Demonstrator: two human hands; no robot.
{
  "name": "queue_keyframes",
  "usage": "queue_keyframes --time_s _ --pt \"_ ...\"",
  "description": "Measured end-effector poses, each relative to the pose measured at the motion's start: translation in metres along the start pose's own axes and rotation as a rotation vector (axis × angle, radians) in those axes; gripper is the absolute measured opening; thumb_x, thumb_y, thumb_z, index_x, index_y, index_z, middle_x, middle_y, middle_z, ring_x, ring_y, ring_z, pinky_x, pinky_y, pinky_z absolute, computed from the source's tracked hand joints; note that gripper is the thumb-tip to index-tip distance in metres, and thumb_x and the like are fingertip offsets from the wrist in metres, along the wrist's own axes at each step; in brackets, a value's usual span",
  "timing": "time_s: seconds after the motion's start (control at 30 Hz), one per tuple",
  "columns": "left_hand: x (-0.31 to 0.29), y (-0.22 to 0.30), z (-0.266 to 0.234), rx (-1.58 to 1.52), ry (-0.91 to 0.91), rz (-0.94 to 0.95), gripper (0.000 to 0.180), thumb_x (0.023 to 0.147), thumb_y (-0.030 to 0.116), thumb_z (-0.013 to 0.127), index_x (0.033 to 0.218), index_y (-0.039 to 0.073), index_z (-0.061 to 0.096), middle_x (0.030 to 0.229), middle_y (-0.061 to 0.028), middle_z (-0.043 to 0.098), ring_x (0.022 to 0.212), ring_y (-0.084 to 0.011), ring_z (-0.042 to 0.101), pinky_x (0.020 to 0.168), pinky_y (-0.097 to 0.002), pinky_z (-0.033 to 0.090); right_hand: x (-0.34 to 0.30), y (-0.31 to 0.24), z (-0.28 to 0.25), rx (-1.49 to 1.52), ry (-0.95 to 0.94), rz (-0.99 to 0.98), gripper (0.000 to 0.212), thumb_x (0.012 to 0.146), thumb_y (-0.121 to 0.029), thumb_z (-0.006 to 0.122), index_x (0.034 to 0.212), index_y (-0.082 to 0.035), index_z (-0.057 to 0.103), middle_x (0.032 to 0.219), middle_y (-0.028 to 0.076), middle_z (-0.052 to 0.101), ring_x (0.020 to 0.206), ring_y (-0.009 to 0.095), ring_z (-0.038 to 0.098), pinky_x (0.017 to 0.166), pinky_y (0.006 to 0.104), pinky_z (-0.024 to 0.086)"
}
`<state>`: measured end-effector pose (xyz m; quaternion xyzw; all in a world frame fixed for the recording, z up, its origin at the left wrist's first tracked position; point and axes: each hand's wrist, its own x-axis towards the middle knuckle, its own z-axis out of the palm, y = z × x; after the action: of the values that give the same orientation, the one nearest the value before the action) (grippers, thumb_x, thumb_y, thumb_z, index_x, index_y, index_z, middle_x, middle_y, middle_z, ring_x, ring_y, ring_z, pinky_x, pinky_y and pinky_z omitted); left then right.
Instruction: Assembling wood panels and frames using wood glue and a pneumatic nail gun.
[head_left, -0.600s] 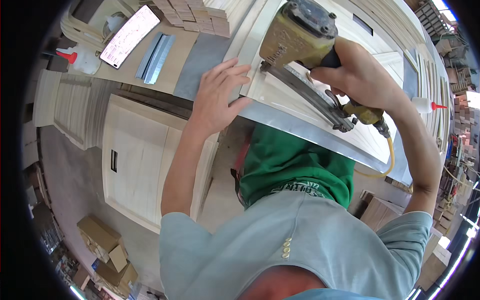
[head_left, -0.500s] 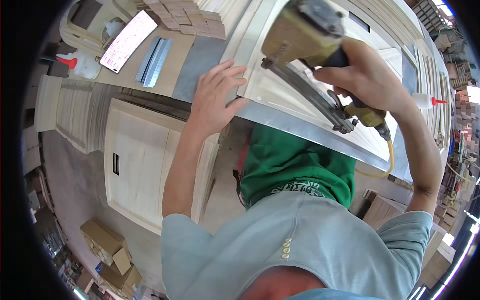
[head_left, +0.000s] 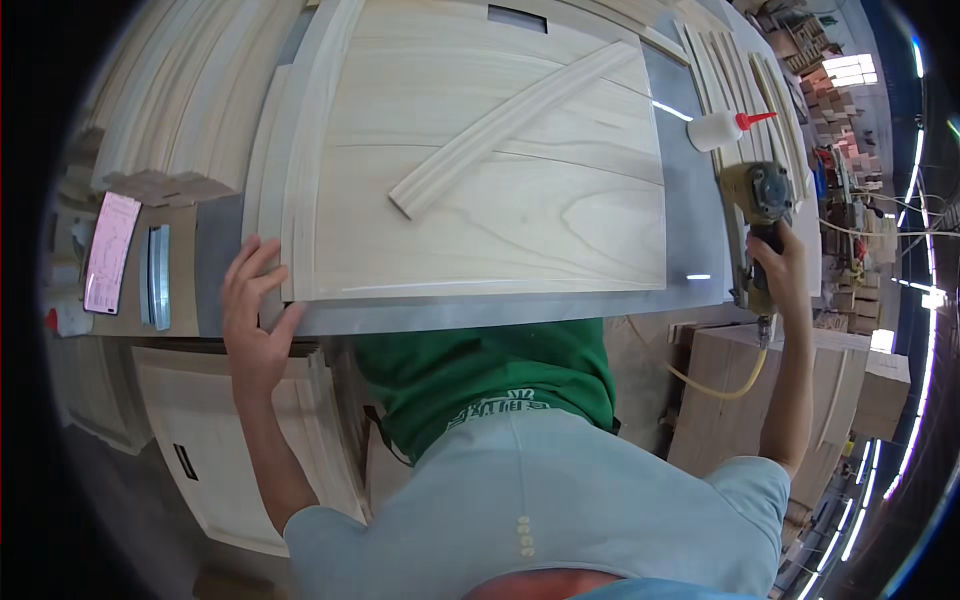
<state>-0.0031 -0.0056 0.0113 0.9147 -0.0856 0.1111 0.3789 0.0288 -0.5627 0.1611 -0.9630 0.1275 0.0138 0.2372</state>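
Pressure from your left hand (head_left: 257, 325) works best flat and even: it rests unclenched at the near left corner of the pale wood panel (head_left: 480, 235), fingers spread over the edge strip (head_left: 265, 215), grasping nothing. Let the pads bear straight down, so the strip sits flush and does not creep sideways, and mind that no fingertip lies in a nail's path. Your right hand (head_left: 783, 265) is wrapped round the handle of the pneumatic nailer (head_left: 765, 190), well apart from the left, by the right end of the grey bench top (head_left: 690, 230); whether a finger touches the trigger, I cannot tell. Carry the tool with that finger off, nose turned away from your body, and give the yellow air hose (head_left: 728, 392) enough slack that it does not snag on the bench's front edge. The white squeeze bottle (head_left: 715, 131) with its red nozzle is near the nailer, so swing the tool clear of it. One loose wooden moulding (head_left: 510, 130) lies slantwise across the panel; lift it rather than drag it, as the bare wood would likely mark easily
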Motion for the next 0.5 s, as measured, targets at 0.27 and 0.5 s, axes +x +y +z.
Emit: queue_keyframes --time_s 0.27,0.5 --pt "0.019 0.042 -0.02 0.136 -0.178 -0.095 0.036 0.072 -0.004 0.061 0.107 0.002 0.059 0.129 -0.012 0.055 0.129 -0.0299 0.043 0.106 -0.0399 0.034 -0.002 0.09 0.078 -0.388 0.257 -0.001 0.051 0.081 -0.014 0.066 0.127 -0.002 0.049 0.104 0.02 0.058 0.092 0.038 0.057 0.08 0.0441 0.045" --pt "0.068 0.078 0.024 0.094 -0.196 0.059 0.033 0.077 -0.001 0.063 0.11 0.001 0.06 0.115 -0.0148 0.058 0.109 -0.031 0.055 0.095 -0.0361 0.042 -0.016 0.083 0.105 -0.235 0.317 0.029 0.056 0.081 -0.014 0.067 0.132 -0.005 0.047 0.109 0.018 0.055 0.1 0.037 0.056 0.084 0.0428 0.044"
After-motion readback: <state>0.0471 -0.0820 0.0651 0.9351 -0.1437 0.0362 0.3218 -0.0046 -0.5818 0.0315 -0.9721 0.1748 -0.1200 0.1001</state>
